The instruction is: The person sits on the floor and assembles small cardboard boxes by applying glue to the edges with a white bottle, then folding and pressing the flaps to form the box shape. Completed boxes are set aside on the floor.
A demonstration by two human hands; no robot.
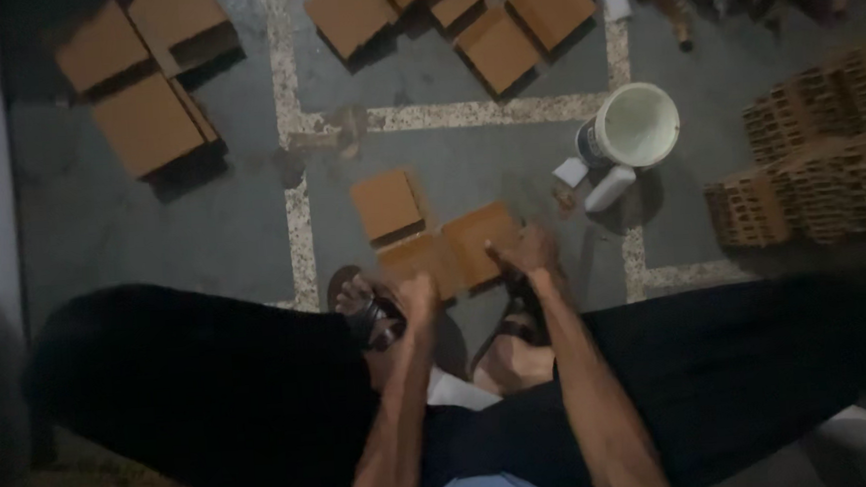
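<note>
Taking the flat brown cardboard piece (454,254) on the floor between the person's feet as the landmark, everything else is placed from it

Far up and to the left of it lie 3 folded brown boxes (147,70) on the grey floor, well apart from the hands. Just up-left of it, touching or nearly touching its corner, sits 1 small square box (387,204). Directly below-left of the landmark is a sandalled foot (365,308), and over that the left hand (418,297) reaches down to the cardboard's near-left edge; it looks closed on that edge, though the dim, blurred picture does not show the fingers clearly

The cardboard piece itself lies straight ahead of both hands, its long axis running from lower-left to upper-right, tilted against the pale speckled floor strip (298,232) to its left. Both hands meet it at its near side, 1 at each end of that axis

The right hand (526,252) rests on the cardboard's right end, fingers curled down on it, and it sits further up the sheet than the left, so it is the hand deeper onto the piece. Below it is the other sandalled foot (518,319)

Up and to the right of the landmark stands a white bucket (636,126) with a white bottle (610,189) lying beside it. Far right of the landmark, stacks of brown lattice inserts (828,149) fill the edge
</note>
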